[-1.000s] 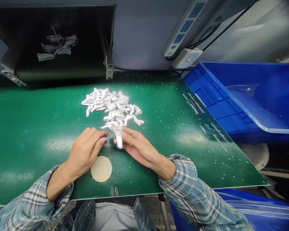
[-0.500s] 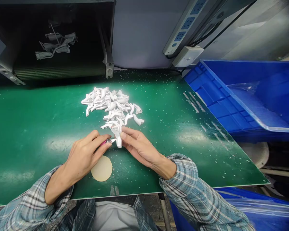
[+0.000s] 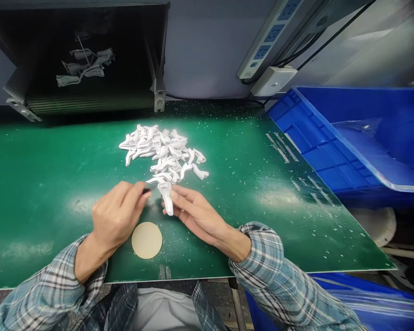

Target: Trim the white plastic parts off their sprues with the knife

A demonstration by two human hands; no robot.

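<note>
White plastic part [image 3: 167,201] pinched between right hand fingertips [image 3: 174,196]

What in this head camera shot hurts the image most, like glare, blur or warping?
In the head view, pale glare patches lie on the green work mat; the white plastic parts are so bright that their edges merge; the wide lens appears to bend the blue plastic bin and the power strip; the right sleeve looks slightly soft toward the lower edge.
</note>
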